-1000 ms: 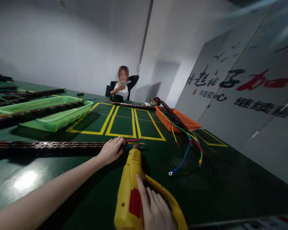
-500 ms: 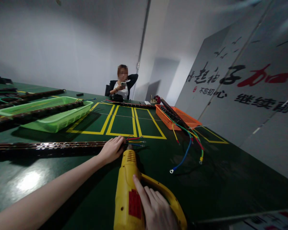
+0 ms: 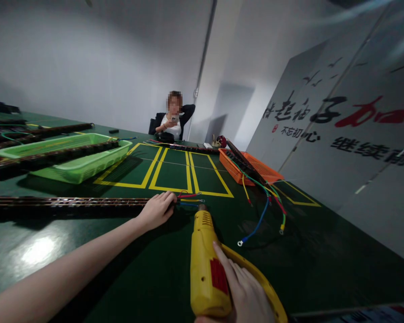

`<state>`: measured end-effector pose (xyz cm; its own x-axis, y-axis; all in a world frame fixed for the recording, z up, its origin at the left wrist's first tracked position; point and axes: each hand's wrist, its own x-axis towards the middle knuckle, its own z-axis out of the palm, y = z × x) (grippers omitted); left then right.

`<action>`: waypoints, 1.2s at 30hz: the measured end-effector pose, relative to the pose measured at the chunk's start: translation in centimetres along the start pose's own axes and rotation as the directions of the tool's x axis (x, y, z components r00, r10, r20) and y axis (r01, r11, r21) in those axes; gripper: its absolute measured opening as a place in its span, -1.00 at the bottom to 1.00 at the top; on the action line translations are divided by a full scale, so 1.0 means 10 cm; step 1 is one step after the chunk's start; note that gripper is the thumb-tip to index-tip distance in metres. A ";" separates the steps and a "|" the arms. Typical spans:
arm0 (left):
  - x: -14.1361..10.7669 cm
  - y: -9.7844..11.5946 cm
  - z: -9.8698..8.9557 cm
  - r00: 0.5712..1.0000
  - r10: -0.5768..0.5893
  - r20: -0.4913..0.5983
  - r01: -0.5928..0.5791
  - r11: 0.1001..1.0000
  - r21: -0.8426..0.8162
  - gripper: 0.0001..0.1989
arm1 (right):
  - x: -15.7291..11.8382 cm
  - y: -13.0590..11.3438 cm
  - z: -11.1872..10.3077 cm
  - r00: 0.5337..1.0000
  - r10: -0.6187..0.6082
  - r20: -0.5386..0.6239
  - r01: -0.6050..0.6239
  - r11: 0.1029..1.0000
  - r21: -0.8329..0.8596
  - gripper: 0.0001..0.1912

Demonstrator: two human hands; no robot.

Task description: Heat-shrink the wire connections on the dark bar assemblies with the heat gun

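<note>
My right hand (image 3: 247, 287) grips a yellow heat gun (image 3: 205, 264) by its handle, with the index finger stretched along its body. The metal nozzle points away from me, close to the ring-terminal ends of short red, yellow and blue wires (image 3: 190, 200). Those wires come out of the right end of a long dark bar (image 3: 70, 204) with copper-coloured strips, lying across the table. My left hand (image 3: 160, 208) is closed over that end of the bar, its fingertips turned down on the far side and partly hidden.
A green basket (image 3: 77, 172) at the left carries another long bar. At the right, an orange basket (image 3: 235, 170) holds bars whose coloured wires (image 3: 264, 211) hang onto the table. Yellow tape rectangles (image 3: 170, 188) mark the tabletop. A person (image 3: 171, 123) sits at the far edge with a phone.
The heat gun in my right hand has moved to the right, its nozzle going from beside my left fingers to the wires' terminal ends. My left hand stays on the bar.
</note>
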<state>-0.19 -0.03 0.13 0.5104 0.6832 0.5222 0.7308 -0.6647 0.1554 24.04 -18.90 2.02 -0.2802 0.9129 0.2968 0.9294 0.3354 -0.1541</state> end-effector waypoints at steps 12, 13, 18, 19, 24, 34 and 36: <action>0.02 0.03 0.01 1.000 -0.027 -0.015 0.027 0.999 0.024 -0.84 | -0.05 -0.13 0.24 0.982 0.102 -0.162 -0.116 0.990 -0.078 0.33; 0.02 0.03 0.01 1.000 -0.028 -0.013 0.029 0.999 0.030 -0.84 | -0.04 -0.19 0.28 0.977 0.099 -0.190 -0.118 0.989 -0.091 0.34; 0.02 0.05 -0.01 1.000 -0.030 0.005 0.030 0.998 0.049 -0.83 | 0.03 -0.44 0.40 0.965 -0.014 -0.261 -0.037 0.982 -0.188 0.31; 0.02 0.06 -0.01 0.999 -0.035 0.006 0.034 0.998 0.052 -0.82 | 0.04 -0.48 0.42 0.964 -0.035 -0.265 -0.022 0.978 -0.207 0.25; 0.03 0.06 -0.01 0.999 -0.043 0.001 0.042 0.998 0.045 -0.82 | 0.07 -0.65 0.54 0.952 -0.067 -0.298 -0.026 0.954 -0.298 -0.22; 0.04 0.04 0.00 0.999 -0.034 0.010 0.034 0.999 0.038 -0.88 | 0.09 -0.47 0.45 0.958 -0.178 -0.226 0.111 0.953 -0.283 -0.18; 0.03 0.03 0.00 0.999 -0.038 0.016 0.038 0.999 0.034 -0.85 | 0.08 -0.41 0.43 0.953 -0.182 -0.241 0.125 0.964 -0.235 -0.17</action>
<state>0.17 0.02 0.37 0.4894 0.7130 0.5021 0.7646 -0.6277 0.1461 18.93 -18.51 -1.19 -0.3786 0.7531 0.5381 0.9173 0.3828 0.1097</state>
